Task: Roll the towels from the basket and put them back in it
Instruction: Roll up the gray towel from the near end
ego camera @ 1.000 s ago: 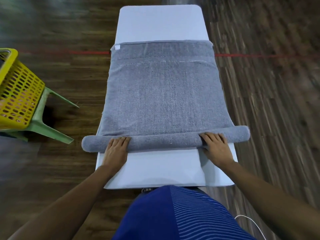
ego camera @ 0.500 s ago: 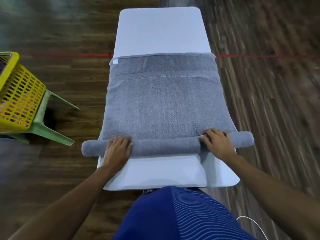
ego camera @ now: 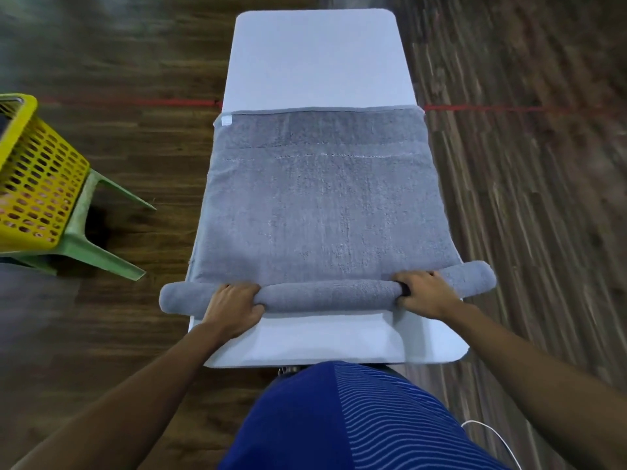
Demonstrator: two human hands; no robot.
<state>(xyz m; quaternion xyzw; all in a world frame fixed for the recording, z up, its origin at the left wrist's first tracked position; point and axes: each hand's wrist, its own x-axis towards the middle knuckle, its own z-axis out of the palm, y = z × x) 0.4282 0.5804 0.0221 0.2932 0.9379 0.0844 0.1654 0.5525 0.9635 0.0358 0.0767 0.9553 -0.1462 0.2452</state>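
Both hands grip the rolled near end of the grey towel [ego camera: 322, 205]: the left hand [ego camera: 234, 307] curls over the roll near its left end with the thumb tucked on the near side, and the right hand [ego camera: 424, 291] wraps it near the right end. Both forearms reach forward from the blue striped shirt [ego camera: 339, 418], wrists low over the tabletop.

Dark wooden floor [ego camera: 526, 198] surrounds the narrow white table [ego camera: 315, 59], crossed by 1 red line [ego camera: 135, 102]. The towel lies flat along the table, its side edges hanging slightly past the table's sides and both roll ends jutting beyond them. Bare tabletop shows past the towel's far hem and in a strip between the roll and the near edge.

The yellow basket [ego camera: 37, 184] sits on a green stool [ego camera: 98, 245] at the left, well apart from the table. 1 small white tag [ego camera: 226, 120] marks the towel's far left corner; no writing on it can be read. A thin white cable [ego camera: 492, 435] curves at the lower right.
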